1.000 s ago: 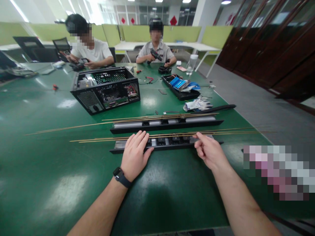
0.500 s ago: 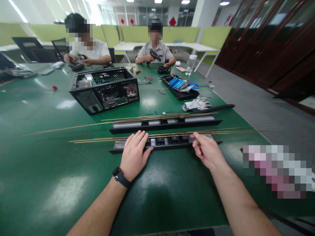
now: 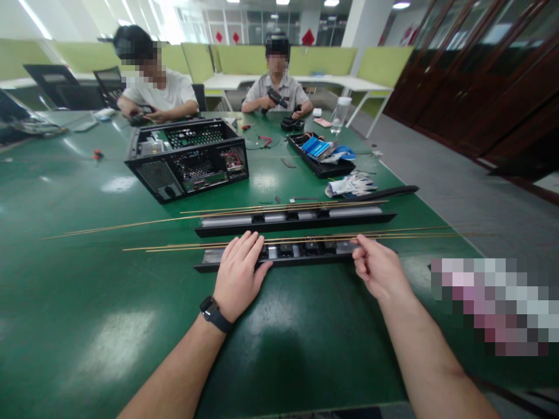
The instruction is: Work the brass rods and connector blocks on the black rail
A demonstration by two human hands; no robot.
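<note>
My left hand, with a dark watch at the wrist, lies over the left part of the near black rail. Its fingers are together on the far side and its thumb rests against the near edge, gripping the rail. Several thin brass rods run lengthwise along this rail and stick out past both ends. Near the rail's right end, my right hand pinches one thin brass rod between thumb and index finger. Dark blocks sit inside the rail's silvery channel.
Behind lies a second black rail with brass rods. Farther back are an open computer case, white gloves and a black tray of parts. Two people sit across the green table; one holds a power drill.
My right hand has shifted a little to the right, and the left end of one brass rod has slid right with it. My left hand keeps its place on the near rail.
</note>
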